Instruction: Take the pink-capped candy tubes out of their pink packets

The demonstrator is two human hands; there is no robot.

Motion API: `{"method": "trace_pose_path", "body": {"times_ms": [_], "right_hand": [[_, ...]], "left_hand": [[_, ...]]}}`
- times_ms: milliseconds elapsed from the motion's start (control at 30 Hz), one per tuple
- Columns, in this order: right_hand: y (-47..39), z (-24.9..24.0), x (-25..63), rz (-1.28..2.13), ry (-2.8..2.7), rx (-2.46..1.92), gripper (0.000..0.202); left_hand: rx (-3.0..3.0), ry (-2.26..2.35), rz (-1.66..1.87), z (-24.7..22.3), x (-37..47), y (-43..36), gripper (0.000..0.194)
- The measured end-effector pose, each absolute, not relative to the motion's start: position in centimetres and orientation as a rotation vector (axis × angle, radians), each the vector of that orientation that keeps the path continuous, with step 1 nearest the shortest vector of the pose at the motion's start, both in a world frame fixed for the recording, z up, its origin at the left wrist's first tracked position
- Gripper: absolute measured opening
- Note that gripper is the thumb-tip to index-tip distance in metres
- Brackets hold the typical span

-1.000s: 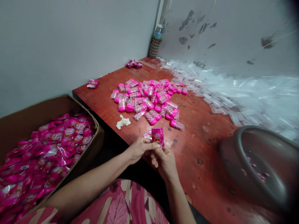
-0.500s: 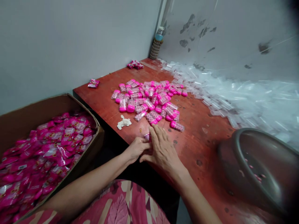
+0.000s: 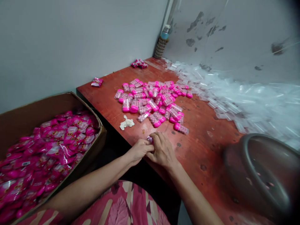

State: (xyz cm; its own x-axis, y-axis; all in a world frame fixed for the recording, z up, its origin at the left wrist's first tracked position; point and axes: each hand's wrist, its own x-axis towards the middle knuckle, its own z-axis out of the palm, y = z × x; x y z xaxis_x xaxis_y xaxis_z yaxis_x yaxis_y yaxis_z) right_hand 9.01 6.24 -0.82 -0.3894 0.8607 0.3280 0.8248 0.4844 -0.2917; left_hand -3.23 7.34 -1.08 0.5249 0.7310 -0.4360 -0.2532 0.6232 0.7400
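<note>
Close to the near edge of the red table, both hands meet around a small candy container, whose shiny, pale pinkish end [image 3: 150, 138] pokes out between them. My left hand [image 3: 140, 150] pinches it from the left, thumb and index finger closed. From the other side my right hand [image 3: 161, 148] curls its fingers over it and hides most of it. Just beyond lies a loose heap of clear candy containers [image 3: 153, 103] with pink caps and round pale-pink candies inside. One capped container [image 3: 181, 128] lies apart at the heap's near right.
An open cardboard box [image 3: 99, 132] of pink packets [image 3: 56, 140] stands at left. Clear empty containers [image 3: 246, 100] are piled along the back right. A grey basin [image 3: 246, 156] with a few pink candies stands at right. A white scrap [image 3: 127, 122] lies near the table's edge.
My right hand's fingers, stretched out before, have curled down over the container. My left hand keeps its pinch. The whole view has shifted slightly.
</note>
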Motion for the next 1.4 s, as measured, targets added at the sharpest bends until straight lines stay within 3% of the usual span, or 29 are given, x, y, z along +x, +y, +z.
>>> {"method": "trace_pose_path", "body": {"times_ms": [167,233,333,500,667,833,933,1033,1200,1400], "right_hand": [[5.5,-0.3,9.8,0.214,-2.118,-1.381,0.078],[4.6,-0.1,10.3,0.252,-2.001,-1.443,0.084],[3.4,-0.3,10.8,0.301,-1.913,-1.468,0.076],[2.9,-1.2,10.3,0.208,-1.853,-1.404,0.044],[3.3,-1.9,8.5,0.083,-1.808,-1.351,0.039],[3.6,-1.1,6.9,0.208,-1.825,-1.274,0.053],[3.7,-0.5,7.1,0.363,-1.729,-1.386,0.039],[3.7,-0.6,7.7,0.474,-1.625,-1.468,0.028],[3.0,-1.5,8.4,0.528,-1.617,-1.517,0.026],[2.9,-1.7,8.0,0.520,-1.672,-1.543,0.023]], "left_hand": [[0.530,0.785,0.718,-1.0,-3.5,7.6,0.021],[0.484,0.753,0.712,-0.8,-3.7,7.7,0.024],[0.470,0.745,0.680,-0.6,-4.0,7.8,0.027],[0.499,0.712,0.659,-0.8,-3.9,7.6,0.023],[0.526,0.694,0.703,-0.1,-4.6,6.8,0.019],[0.444,0.823,1.252,1.7,-9.4,6.0,0.026],[0.457,0.939,1.470,1.8,-12.5,6.5,0.046],[0.884,1.206,1.394,0.6,-13.6,8.0,0.043],[2.013,1.601,1.081,-2.3,-12.7,11.4,0.035],[2.348,1.728,1.032,-5.0,-12.5,13.2,0.022]]}}
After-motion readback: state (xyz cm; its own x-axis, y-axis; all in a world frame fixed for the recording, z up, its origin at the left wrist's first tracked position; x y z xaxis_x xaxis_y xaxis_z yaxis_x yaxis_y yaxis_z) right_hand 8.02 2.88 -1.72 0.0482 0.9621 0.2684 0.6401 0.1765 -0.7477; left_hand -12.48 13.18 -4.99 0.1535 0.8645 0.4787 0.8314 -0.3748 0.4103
